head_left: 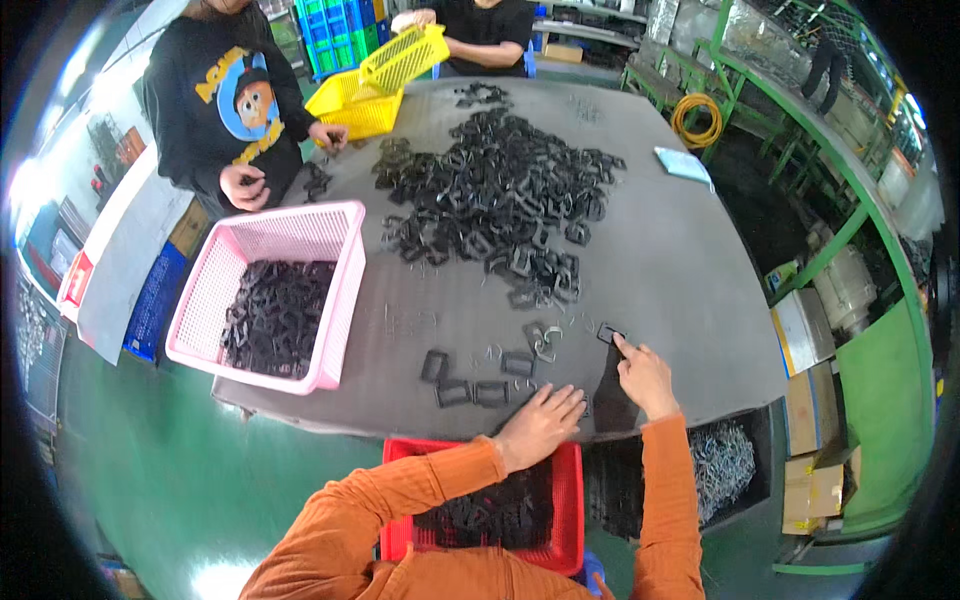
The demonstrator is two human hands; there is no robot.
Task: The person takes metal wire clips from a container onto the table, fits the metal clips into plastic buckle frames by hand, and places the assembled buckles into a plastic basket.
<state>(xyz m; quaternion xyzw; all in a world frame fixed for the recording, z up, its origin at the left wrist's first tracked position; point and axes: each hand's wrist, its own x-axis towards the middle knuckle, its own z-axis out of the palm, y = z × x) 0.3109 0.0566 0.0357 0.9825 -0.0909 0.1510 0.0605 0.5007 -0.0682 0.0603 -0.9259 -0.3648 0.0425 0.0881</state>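
Observation:
My left hand [543,428] lies flat at the table's near edge, fingers stretched out toward the right; what is under it is hidden. My right hand [645,378] reaches farther in, its index fingertip at a small black rectangular frame piece [606,332] on the tabletop. No thumb grip shows there. Left of it are several loose black frame pieces [491,393] and small curved metal clips [543,345]. Beyond them spreads a big heap of black plastic pieces [500,185].
A red basket [573,500] of black pieces sits below my arms; right of it, a dark bin [722,465] holds metal bits. At left stands a pink basket [347,290]. One person [235,110] handles pieces; another [485,35] tips a yellow basket [405,58].

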